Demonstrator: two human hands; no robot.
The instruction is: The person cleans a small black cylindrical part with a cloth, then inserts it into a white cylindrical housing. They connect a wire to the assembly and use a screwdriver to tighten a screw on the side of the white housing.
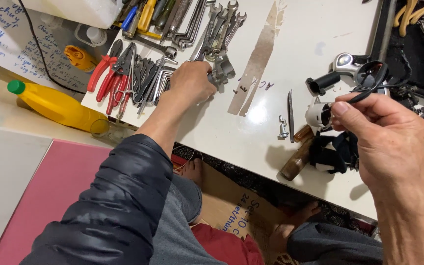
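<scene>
My left hand (191, 81) reaches out over the white board (315, 34) and is closed on a grey metal tool (220, 71) beside a row of spanners (222, 24). My right hand (384, 140) is raised at the right, its fingers pinching a thin black cable (369, 88) that runs to a white and black bicycle part (318, 114). A black rubbery piece (334, 151) lies just under that hand.
Red-handled pliers (109, 73), hex keys (158, 78) and screwdrivers (145, 14) lie at the left of the board. Bolts (282, 128), a slim blade (290, 115) and a wooden handle (298, 159) sit mid-board. A yellow bottle (57, 105) lies on the floor, a cardboard box (234, 203) below.
</scene>
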